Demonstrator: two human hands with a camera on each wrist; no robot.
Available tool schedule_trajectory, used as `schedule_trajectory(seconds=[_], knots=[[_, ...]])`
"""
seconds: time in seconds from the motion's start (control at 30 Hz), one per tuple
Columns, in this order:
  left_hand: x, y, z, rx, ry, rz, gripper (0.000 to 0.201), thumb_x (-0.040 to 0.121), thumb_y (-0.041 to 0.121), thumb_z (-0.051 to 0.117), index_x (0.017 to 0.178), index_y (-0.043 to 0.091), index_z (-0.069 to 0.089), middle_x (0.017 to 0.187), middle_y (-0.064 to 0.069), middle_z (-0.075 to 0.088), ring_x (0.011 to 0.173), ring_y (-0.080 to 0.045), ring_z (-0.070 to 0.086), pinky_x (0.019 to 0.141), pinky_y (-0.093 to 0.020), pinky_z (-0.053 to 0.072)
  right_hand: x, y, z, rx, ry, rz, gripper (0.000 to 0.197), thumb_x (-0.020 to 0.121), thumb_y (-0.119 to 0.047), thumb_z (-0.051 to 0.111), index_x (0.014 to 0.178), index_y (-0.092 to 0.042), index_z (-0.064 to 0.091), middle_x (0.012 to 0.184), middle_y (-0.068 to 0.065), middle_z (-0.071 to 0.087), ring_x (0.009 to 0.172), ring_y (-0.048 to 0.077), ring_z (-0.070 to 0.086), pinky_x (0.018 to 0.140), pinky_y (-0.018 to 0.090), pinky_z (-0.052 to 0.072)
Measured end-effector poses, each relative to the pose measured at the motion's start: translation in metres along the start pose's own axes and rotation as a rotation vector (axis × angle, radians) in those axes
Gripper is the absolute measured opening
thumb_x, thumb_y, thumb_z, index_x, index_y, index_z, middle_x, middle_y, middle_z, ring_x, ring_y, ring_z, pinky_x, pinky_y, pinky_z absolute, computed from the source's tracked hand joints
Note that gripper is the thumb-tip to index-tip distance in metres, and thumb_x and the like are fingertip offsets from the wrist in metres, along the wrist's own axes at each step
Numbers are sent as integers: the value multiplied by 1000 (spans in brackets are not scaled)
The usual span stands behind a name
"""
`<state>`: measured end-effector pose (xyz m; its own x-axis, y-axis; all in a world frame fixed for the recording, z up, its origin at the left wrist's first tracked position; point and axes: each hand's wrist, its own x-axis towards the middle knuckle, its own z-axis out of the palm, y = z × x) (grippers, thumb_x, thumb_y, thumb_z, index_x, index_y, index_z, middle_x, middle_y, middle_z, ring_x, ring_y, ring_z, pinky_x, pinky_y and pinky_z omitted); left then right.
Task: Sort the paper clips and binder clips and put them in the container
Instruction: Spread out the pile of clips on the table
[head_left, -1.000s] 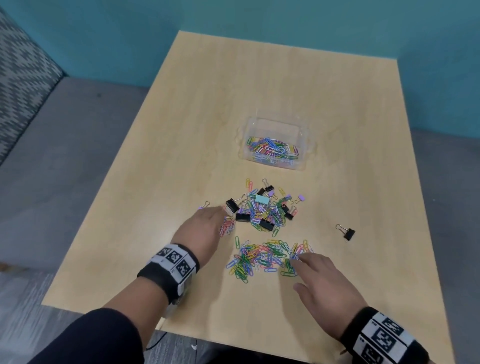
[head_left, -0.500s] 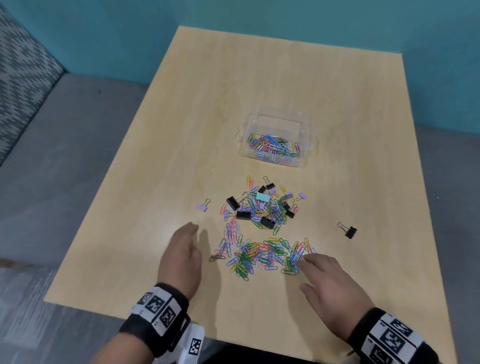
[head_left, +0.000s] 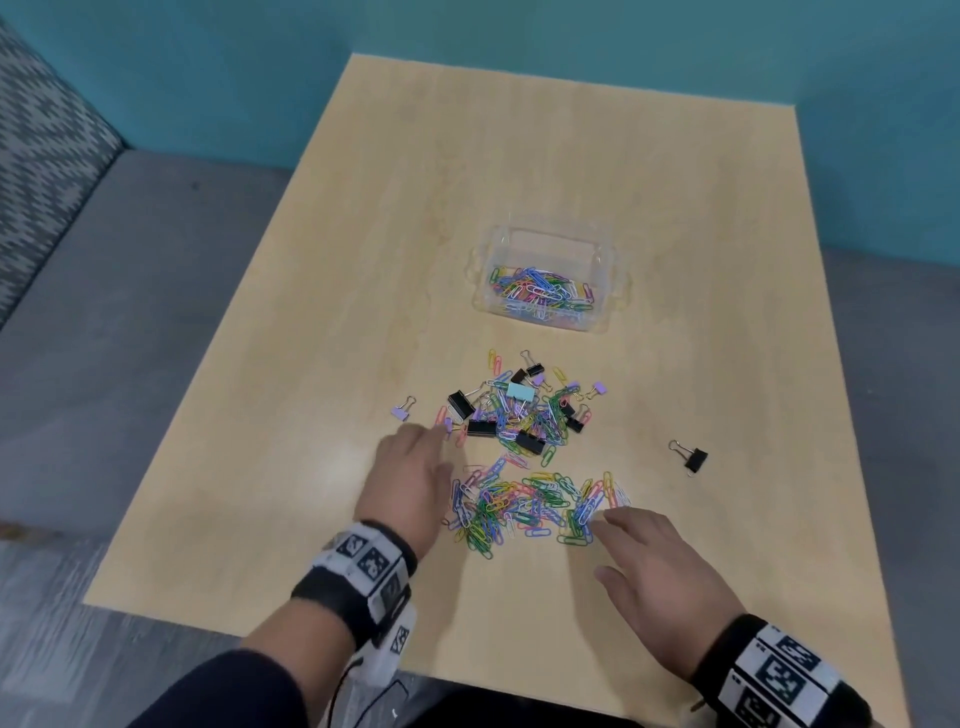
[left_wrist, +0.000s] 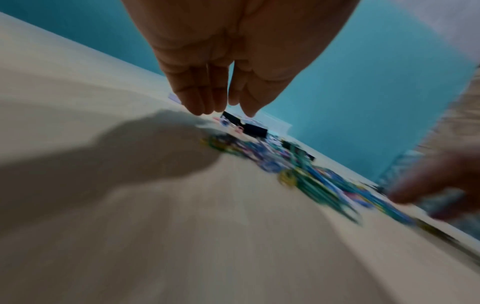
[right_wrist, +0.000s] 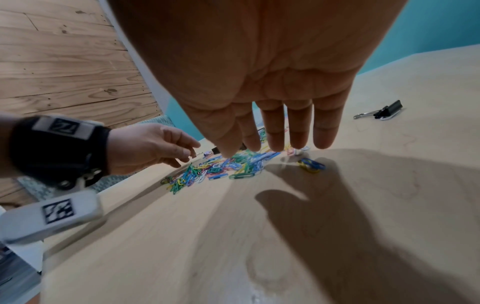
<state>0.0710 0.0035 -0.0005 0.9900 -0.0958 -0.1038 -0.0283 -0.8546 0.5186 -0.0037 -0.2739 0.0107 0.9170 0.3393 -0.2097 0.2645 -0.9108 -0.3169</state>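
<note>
Judging by the clear container (head_left: 550, 244), we are partway through: it already holds a layer of coloured paper clips, and we see no binder clips in it. Just short of the container lies a mixed heap (head_left: 519, 410) of black, mint and lilac binder clips tangled with paper clips, not yet sorted. Nearer to us than that heap, a separated pile of paper clips (head_left: 524, 506) waits to be lifted in. One black binder clip (head_left: 693, 459) sits well apart, to the right of the container's near edge, and a lilac binder clip (head_left: 402, 410) lies off to its left. Our left hand (head_left: 410, 480) reaches toward the mixed heap, fingers loosely extended and holding nothing. Our right hand (head_left: 657, 571) hovers flat beside the paper clip pile, fingers straight and slightly apart, empty. We reckon most of the work remains
</note>
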Motion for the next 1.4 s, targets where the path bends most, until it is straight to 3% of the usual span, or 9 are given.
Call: schedule_trajectory(seconds=[0.23,0.5,0.7,0.87,0.93,1.03,1.2,1.27,1.4], knots=[[50,0,-1,130,-93,-46,16,79,5,54,90,10,64,87,-10,54,77,-32,53,58,-34,43,-4,1,1,11,-20,18,40,76,-27,58,115,-19,58,112,2,60,102,27,57,82,35,53],[44,-2,0,138,-98,16,9,77,3,58,71,9,55,76,-6,53,71,-29,50,57,-30,30,-9,5,-2,27,-5,26,39,72,-24,65,111,-19,59,110,3,62,99,27,60,82,34,54],[33,-20,-19,-175,71,-354,9,83,27,64,77,22,60,75,4,63,72,-19,58,64,-30,46,-8,5,-3,32,-6,38,39,72,-25,61,111,-20,59,110,1,62,98,25,60,81,35,55],[16,-10,-6,134,10,130,18,78,2,62,95,5,65,104,-15,60,93,-35,57,82,-38,49,-9,4,-3,21,-35,37,38,73,-27,60,111,-20,60,110,0,61,99,24,59,81,32,54],[13,-3,6,271,-73,260,37,75,8,71,110,1,61,118,-21,57,105,-40,56,89,-43,49,-8,2,-4,24,-45,37,37,74,-27,60,110,-20,59,110,-1,60,98,23,59,80,32,54],[22,2,12,375,-148,299,57,78,28,72,122,-3,54,123,-23,56,113,-39,52,94,-43,48,-6,0,-5,17,-47,33,36,74,-27,59,110,-20,59,110,-1,60,100,23,58,80,32,54],[15,3,13,491,-252,329,52,91,33,45,122,-7,55,129,-24,53,122,-38,49,99,-45,45,-4,8,-5,-5,-33,86,48,77,-23,65,123,-16,51,124,8,55,115,29,53,93,35,49],[5,0,14,516,-279,322,51,88,31,54,121,-8,54,130,-26,52,124,-39,47,101,-45,43,0,11,-1,-4,-53,134,61,84,-24,62,138,-13,37,141,13,41,134,31,34,107,36,33],[-18,7,26,496,-335,278,64,92,34,18,130,-9,46,139,-28,41,134,-41,31,111,-47,29,14,-15,6,102,-123,134,70,93,-32,47,150,-12,11,158,9,7,145,25,-1,117,30,2]])
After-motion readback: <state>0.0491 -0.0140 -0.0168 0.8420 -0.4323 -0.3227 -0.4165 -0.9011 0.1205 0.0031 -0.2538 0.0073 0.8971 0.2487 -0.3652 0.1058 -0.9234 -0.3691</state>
